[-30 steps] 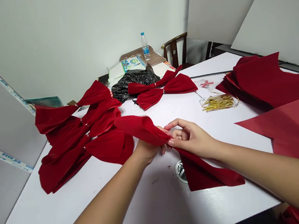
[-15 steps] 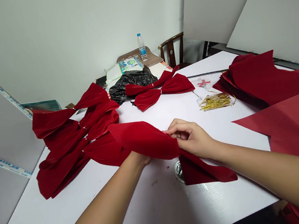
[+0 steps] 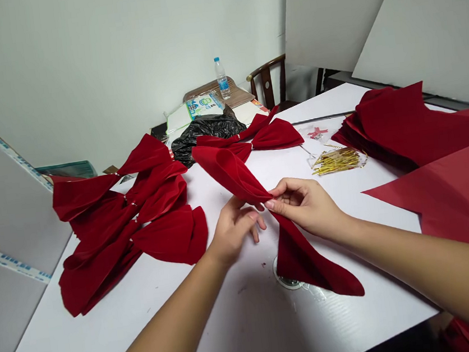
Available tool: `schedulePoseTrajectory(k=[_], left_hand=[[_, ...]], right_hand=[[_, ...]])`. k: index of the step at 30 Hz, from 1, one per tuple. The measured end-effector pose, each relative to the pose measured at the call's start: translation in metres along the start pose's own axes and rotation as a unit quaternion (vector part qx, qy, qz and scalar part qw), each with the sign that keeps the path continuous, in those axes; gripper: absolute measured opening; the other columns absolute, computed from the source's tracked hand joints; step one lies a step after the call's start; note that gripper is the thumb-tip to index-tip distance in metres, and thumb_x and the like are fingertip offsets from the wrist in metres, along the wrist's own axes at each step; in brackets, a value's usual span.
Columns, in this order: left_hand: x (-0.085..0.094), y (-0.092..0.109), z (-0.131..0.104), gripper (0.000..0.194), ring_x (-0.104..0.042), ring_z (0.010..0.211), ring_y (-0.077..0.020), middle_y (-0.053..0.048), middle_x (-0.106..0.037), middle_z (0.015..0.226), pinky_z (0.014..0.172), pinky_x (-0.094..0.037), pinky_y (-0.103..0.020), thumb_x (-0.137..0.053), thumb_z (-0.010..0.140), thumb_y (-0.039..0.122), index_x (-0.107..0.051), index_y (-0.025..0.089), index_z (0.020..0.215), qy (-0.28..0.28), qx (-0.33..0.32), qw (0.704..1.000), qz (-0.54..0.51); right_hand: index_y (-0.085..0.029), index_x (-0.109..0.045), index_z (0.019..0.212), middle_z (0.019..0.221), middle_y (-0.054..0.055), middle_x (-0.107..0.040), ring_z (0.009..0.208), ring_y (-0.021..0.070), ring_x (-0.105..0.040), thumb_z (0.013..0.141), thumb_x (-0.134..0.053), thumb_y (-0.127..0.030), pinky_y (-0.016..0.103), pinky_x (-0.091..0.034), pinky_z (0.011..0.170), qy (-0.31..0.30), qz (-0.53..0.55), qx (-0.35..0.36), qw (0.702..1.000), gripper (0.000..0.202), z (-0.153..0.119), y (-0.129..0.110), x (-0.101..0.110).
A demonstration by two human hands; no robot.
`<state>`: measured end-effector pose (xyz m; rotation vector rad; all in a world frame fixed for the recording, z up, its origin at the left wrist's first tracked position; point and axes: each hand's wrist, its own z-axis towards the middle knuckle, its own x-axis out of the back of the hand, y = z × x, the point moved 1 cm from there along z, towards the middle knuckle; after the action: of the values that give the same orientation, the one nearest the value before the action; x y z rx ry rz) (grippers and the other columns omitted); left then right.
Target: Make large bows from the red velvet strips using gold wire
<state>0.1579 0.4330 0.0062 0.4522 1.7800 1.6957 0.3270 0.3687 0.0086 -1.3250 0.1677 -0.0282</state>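
Note:
A red velvet cloth (image 3: 234, 173) is gathered at its middle, one half fanning up to the left, the other hanging down to the right over the table. My right hand (image 3: 305, 204) pinches the gathered middle between thumb and fingers. Just left of the pinch is my left hand (image 3: 238, 226), its fingers apart and curved, the index partly behind the cloth. Several tied red bows (image 3: 167, 237) lie overlapping at the left, and more bows (image 3: 276, 134) lie farther back. A bundle of gold twist ties (image 3: 336, 161) rests to the right of centre.
Stacked red cloth (image 3: 402, 123) and a lighter red piece (image 3: 465, 189) lie at the right. Behind the bows is a black plastic bag (image 3: 207, 128). A water bottle (image 3: 222, 80) stands at the back, near a wooden chair (image 3: 267, 84). A round disc (image 3: 289, 283) is set in the white table (image 3: 244, 333).
The broad cloth has become a narrow gather, its left half swung upward. My left hand has come out from beneath it and loosened its fingers. My right hand still pinches it.

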Motion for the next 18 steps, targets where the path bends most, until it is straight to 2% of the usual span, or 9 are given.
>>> schedulePoseTrajectory(k=[3, 5, 7, 13, 18], left_hand=[[-0.011, 0.002, -0.004, 0.045, -0.056, 0.053, -0.0112, -0.002, -0.063, 0.069, 0.041, -0.045, -0.022, -0.084, 0.073, 0.051, -0.068, 0.013, 0.091, 0.015, -0.022, 0.999, 0.045], [-0.016, 0.002, -0.007, 0.044, -0.051, 0.048, -0.0081, -0.002, -0.062, 0.065, 0.044, -0.044, -0.022, -0.084, 0.074, 0.053, -0.066, 0.012, 0.076, 0.045, -0.015, 0.998, 0.052], [-0.019, 0.003, -0.007, 0.045, -0.051, 0.048, -0.0079, -0.002, -0.062, 0.064, 0.045, -0.044, -0.022, -0.085, 0.072, 0.052, -0.066, 0.012, 0.07, 0.064, -0.005, 0.997, 0.035], [-0.015, 0.002, -0.003, 0.042, -0.057, 0.058, -0.0109, -0.006, -0.068, 0.076, 0.043, -0.042, -0.02, -0.091, 0.067, 0.047, -0.071, 0.012, 0.079, 0.037, 0.026, 0.997, -0.06], [-0.011, -0.003, 0.0, 0.04, -0.055, 0.055, -0.0094, -0.004, -0.067, 0.072, 0.046, -0.044, -0.021, -0.09, 0.07, 0.045, -0.069, 0.012, 0.077, 0.029, 0.002, 0.998, -0.053]], right_hand=[[-0.017, -0.067, 0.082, 0.08, 0.005, -0.074, 0.071, 0.0159, -0.067, 0.08, -0.081, -0.039, 0.028, -0.054, 0.066, 0.021, -0.089, 0.048, 0.995, 0.027, -0.002, -0.005, 0.002], [-0.017, -0.067, 0.083, 0.078, 0.004, -0.073, 0.069, 0.0153, -0.065, 0.086, -0.075, -0.035, 0.029, -0.053, 0.066, 0.015, -0.154, 0.09, 0.984, 0.019, -0.005, -0.008, 0.001], [-0.018, -0.066, 0.082, 0.075, 0.004, -0.073, 0.068, 0.015, -0.064, 0.09, -0.07, -0.03, 0.03, -0.052, 0.068, -0.001, -0.202, 0.128, 0.971, 0.015, -0.008, -0.01, 0.0], [-0.018, -0.068, 0.087, 0.077, 0.004, -0.072, 0.069, 0.0153, -0.066, 0.091, -0.072, -0.033, 0.029, -0.052, 0.066, -0.012, -0.234, 0.175, 0.956, 0.017, -0.01, -0.011, -0.001], [-0.018, -0.071, 0.089, 0.079, 0.003, -0.072, 0.069, 0.0141, -0.066, 0.088, -0.078, -0.037, 0.027, -0.051, 0.064, 0.003, -0.236, 0.202, 0.951, 0.019, -0.011, -0.007, -0.001]])
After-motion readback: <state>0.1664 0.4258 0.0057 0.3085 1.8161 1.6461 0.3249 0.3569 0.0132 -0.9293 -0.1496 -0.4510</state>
